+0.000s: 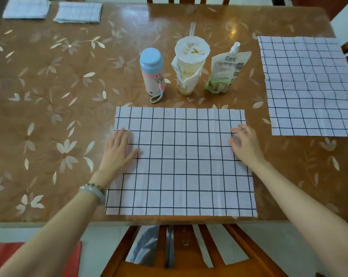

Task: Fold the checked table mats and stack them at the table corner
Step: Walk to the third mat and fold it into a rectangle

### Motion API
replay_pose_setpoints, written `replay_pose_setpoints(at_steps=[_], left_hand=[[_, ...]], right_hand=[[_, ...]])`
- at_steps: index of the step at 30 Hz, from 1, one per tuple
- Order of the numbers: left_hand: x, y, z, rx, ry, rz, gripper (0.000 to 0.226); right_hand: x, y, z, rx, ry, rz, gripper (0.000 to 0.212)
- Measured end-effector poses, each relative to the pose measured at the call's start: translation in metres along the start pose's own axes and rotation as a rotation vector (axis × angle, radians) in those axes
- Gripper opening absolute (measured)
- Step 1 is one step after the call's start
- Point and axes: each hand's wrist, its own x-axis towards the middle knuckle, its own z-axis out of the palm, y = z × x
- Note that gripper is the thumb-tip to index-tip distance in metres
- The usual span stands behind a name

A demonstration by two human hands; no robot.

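Print on cup lid [192, 49] and pouch [226, 70]: illegible.

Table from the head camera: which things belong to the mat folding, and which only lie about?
Belong to the job:
mat under the hands
open mat at the right
two folded mats at the far corner
left hand
right hand

Only lying about:
flask
drink cup
spout pouch

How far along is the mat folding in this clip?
Partly done. Two folded mats already lie side by side near the far left corner, not stacked. In hand: the near mat lies flat and unfolded, with the left hand and right hand resting open on its side edges. Left: fold it, fold the spread mat on the right, then stack all four.
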Motion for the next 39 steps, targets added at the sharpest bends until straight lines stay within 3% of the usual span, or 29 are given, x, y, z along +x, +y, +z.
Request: replay_pose_setpoints(at_steps=[5,14,20,25,28,34,39], left_hand=[[0.067,-0.018,-0.032,0.074,0.024,0.012,0.056],[0.114,-0.021,-0.048,0.135,-0.034,0.076,0.041],[0.122,-0.018,-0.051,0.115,0.034,0.049,0.034],[0.133,-0.019,-0.053,0.066,-0.013,-0.049,0.019],[0.13,-0.02,-0.053,0.004,-0.029,-0.104,0.016],[0.113,-0.01,-0.068,-0.197,0.131,-0.139,0.008],[0.1,-0.003,-0.1,-0.308,0.275,-0.056,0.026]], right_hand=[[0.056,0.018,-0.009,-0.099,0.07,0.036,0.031],[0.101,0.027,-0.013,-0.137,-0.133,0.086,0.043],[0.115,0.021,-0.025,-0.117,-0.239,0.154,0.027],[0.119,0.019,-0.028,-0.11,-0.28,0.194,0.014],[0.116,0.016,-0.03,-0.056,-0.25,0.19,0.011],[0.104,0.001,-0.052,0.097,-0.108,0.201,0.005],[0.099,-0.021,-0.08,0.177,0.052,0.18,0.013]])
